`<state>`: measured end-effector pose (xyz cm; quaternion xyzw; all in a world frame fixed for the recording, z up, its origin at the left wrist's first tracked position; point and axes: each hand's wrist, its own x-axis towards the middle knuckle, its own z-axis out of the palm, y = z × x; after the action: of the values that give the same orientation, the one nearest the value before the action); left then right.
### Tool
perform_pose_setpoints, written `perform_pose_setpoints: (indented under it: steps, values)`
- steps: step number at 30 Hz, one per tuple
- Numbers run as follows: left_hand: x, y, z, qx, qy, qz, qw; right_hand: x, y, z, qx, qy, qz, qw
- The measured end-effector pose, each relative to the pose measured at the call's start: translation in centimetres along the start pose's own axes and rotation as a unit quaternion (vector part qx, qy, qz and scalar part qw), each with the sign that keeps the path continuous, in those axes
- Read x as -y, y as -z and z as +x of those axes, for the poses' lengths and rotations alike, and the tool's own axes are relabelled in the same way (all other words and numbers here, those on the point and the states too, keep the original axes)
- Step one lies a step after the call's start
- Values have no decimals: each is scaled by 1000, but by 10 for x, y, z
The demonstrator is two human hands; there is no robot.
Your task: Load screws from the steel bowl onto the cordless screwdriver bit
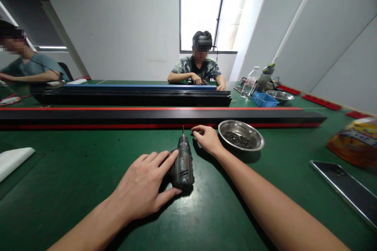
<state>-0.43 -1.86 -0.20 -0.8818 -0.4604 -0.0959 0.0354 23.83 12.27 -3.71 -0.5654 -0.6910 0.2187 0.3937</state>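
My left hand (149, 180) is closed around a black cordless drill (184, 166), whose bit points away from me toward the long black and red bar (165, 117). Close to the drill's tip, my right hand (207, 138) has its thumb and fingers pinched together. A small dark thing seems to be between those fingertips, too small to name. Just right of that hand sits a shiny metal bowl (257, 141) holding many small dark screws (237, 139). The long bar lies crosswise just beyond both hands.
A phone (347, 188) and an orange-yellow bag (355, 143) lie at right. Behind the bar are a second long black bar (141, 96), a blue basket (265, 100) and a bottle (250, 82). One person (200, 62) sits opposite, another (35, 66) at far left. A white object (14, 160) lies left.
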Motion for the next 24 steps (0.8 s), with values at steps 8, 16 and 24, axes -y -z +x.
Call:
perform_pose_setpoints:
  steps: [8,16,24]
  values:
    - [4,-1,1,6,1,-24,1000,2,2,0,26,5,-24,999]
    - [3,3,3,12,-3,-27,1000,32,24,4,134,3,-59,989]
    - [2,7,4,13,-5,-34,999,50,103,22,104,-28,-181,978]
